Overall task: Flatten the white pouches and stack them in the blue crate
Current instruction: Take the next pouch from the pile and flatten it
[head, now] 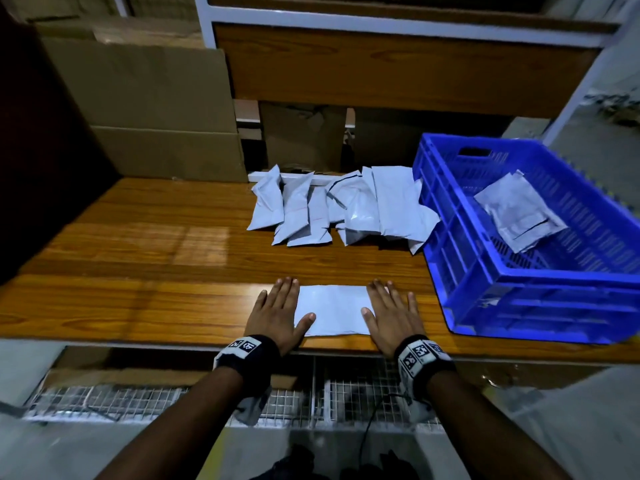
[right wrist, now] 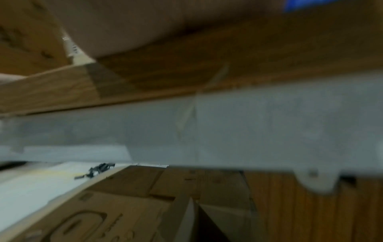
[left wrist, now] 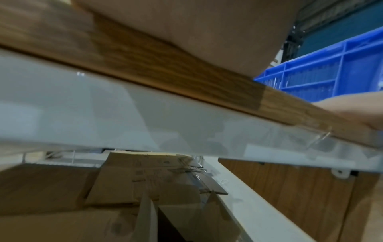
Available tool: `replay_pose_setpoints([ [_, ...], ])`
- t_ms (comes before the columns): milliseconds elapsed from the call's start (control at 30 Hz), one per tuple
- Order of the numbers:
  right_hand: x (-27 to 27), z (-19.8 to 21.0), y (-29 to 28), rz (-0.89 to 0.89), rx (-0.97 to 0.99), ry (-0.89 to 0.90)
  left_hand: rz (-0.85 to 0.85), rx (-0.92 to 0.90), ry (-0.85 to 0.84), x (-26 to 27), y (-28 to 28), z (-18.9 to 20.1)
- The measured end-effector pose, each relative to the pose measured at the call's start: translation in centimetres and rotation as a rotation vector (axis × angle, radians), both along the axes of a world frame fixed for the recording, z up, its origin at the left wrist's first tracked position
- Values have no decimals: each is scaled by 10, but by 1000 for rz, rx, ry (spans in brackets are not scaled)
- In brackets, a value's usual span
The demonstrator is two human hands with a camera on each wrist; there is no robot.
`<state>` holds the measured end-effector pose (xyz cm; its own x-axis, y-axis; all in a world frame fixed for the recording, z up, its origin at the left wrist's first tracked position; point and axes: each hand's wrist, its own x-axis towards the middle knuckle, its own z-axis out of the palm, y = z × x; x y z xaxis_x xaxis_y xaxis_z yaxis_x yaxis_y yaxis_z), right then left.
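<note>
White, smooth pouch [head: 332, 310] lies flat on the wood-grain worktop [head: 138, 265] under both spread hands, left [head: 277, 315] and right [head: 391, 315]; the ribbed blue crate [head: 519, 292] holds one pouch [head: 519, 216].

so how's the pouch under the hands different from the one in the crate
The pouch under the hands lies on the wooden table, squared to its front edge; the pouch in the crate lies askew inside the blue crate. The left hand and right hand press flat on the first; nothing touches the second, which looks more wrinkled. Both are white and lie flat.
</note>
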<state>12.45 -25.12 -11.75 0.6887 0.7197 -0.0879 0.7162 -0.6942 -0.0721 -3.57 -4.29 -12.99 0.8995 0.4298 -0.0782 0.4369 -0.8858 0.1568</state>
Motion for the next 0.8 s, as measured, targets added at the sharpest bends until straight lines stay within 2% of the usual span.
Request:
replay_pose_setpoints([
  [133, -15, 4, -6, 131, -5, -86, 19, -94, -121, -6, 3, 4],
  [233, -43, -2, -8, 285, 7, -109, 98, -301, -363, -14, 4, 10],
  [333, -62, -2, -6, 271, -54, -188, 225, -545, -579, -18, 6, 13],
  [433, -73, 16, -4, 277, 18, -292, 324, -671, -690, -22, 11, 14],
  [500, -75, 39, -4, 227, 147, -230, 352, -740, -736, -28, 10, 17],
  [633, -70, 84, -1, 132, 477, 122, 357, -976, -705, -32, 3, 22],
  [700, -68, 99, 2, 130, 643, 260, 369, -1302, -677, -27, -3, 27],
  [767, -71, 113, 5, 135, 722, 393, 383, -1652, -647, -22, -11, 36],
  [800, -73, 117, 6, 135, 743, 463, 346, -1769, -655, -19, -14, 39],
])
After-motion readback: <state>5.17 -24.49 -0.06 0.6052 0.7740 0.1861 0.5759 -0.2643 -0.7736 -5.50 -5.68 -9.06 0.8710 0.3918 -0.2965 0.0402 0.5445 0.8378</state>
